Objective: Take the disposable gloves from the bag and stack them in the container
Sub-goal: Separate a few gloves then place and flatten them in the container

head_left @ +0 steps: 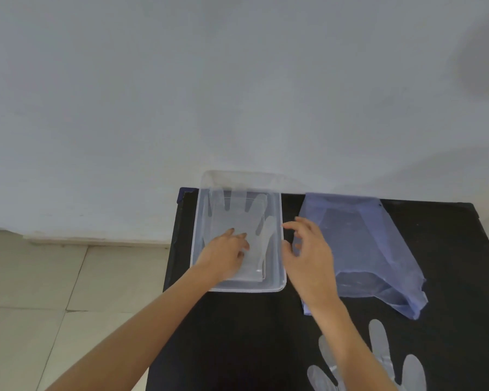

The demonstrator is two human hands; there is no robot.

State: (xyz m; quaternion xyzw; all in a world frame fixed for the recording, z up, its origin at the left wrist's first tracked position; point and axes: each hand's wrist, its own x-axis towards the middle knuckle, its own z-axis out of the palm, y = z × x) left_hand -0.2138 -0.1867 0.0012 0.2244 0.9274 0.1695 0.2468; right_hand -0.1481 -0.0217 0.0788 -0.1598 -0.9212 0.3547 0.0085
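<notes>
A clear plastic container [277, 286] stands on the black table at its back left. Clear disposable gloves [237, 213] lie flat inside it, fingers pointing away from me. My left hand [226, 253] rests palm down on those gloves, fingers spread. My right hand [308, 249] hovers just right of the container's rim, fingers apart and holding nothing. A translucent bluish plastic bag [373, 249] lies to the right of that hand, its mouth toward me. Another clear glove [378, 359] lies flat on the table near the front, partly under my right forearm.
The black table [251, 334] stands against a pale wall. Its left edge drops to a tiled floor [40, 292]. Bare black tabletop lies in front of the container and right of the bag.
</notes>
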